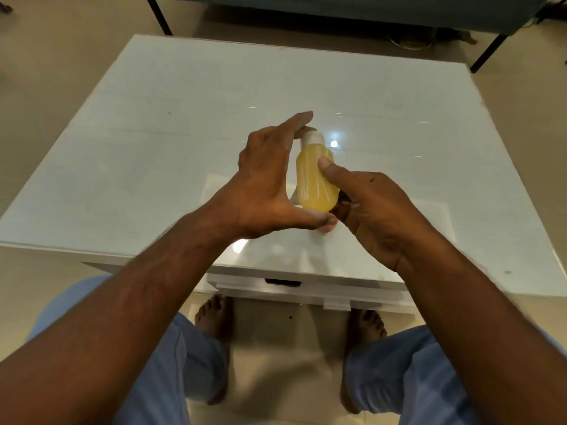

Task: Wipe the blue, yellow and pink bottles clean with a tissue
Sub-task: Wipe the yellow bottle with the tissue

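A yellow bottle (316, 179) with a white cap (313, 138) is held above the white table (153, 142), cap pointing away from me. My left hand (270, 176) spans it end to end, with fingers at the cap and thumb under the base. My right hand (374, 210) grips the body from the right, its thumb pressed on the yellow side and its fingers curled behind. A small white scrap (329, 226), perhaps tissue, shows at the base between the two hands. No blue or pink bottle is in view.
The table has a glossy top with light reflections and a drawer (282, 283) under its near edge. My knees and bare feet are below it on the tiled floor. A dark-legged piece of furniture (337, 7) stands beyond the table's far edge.
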{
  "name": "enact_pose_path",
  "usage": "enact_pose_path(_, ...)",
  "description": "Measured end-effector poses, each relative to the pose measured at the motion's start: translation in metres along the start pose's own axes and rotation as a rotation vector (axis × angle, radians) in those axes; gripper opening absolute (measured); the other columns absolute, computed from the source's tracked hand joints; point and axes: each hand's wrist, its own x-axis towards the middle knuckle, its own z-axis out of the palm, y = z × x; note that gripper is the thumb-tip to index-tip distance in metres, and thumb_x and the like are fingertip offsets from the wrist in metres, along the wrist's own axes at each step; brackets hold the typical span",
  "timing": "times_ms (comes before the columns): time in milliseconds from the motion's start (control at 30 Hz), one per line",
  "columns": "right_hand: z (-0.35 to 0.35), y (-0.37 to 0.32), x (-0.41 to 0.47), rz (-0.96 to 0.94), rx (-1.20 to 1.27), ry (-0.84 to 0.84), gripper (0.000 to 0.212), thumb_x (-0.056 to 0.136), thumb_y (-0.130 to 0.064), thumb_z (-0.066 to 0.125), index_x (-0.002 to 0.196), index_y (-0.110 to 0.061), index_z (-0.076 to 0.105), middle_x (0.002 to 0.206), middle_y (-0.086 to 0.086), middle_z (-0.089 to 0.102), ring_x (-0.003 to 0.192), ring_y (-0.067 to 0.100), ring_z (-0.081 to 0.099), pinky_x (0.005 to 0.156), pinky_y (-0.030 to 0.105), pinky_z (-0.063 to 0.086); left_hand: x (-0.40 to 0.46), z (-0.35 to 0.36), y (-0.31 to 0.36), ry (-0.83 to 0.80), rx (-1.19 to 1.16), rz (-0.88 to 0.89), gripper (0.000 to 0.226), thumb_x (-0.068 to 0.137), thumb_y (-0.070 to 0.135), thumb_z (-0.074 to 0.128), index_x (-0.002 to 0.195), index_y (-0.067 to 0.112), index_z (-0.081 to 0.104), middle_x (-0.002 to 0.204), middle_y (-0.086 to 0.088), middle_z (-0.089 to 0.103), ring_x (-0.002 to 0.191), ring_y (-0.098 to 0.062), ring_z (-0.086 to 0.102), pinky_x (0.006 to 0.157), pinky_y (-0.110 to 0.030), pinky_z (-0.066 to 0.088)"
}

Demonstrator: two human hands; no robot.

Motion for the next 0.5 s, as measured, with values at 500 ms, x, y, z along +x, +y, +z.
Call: enact_pose_path(500,0.002,0.01,-0.006,-0.928,-0.736,0.233,0.037,0.096,-0.023,0.067,0.128,-0.005,0.073,0.128,0.008,0.066,0.117,0.017,0.064,0.092,0.02,0.055,0.0,-0.002,0.0,0.066,0.076,0.074,0.108,0.055,0.078,0.072,0.144,0.026,0.037,0.142,0.007,0.047,0.129,-0.015,0.042,0.108,-0.047,0.039)
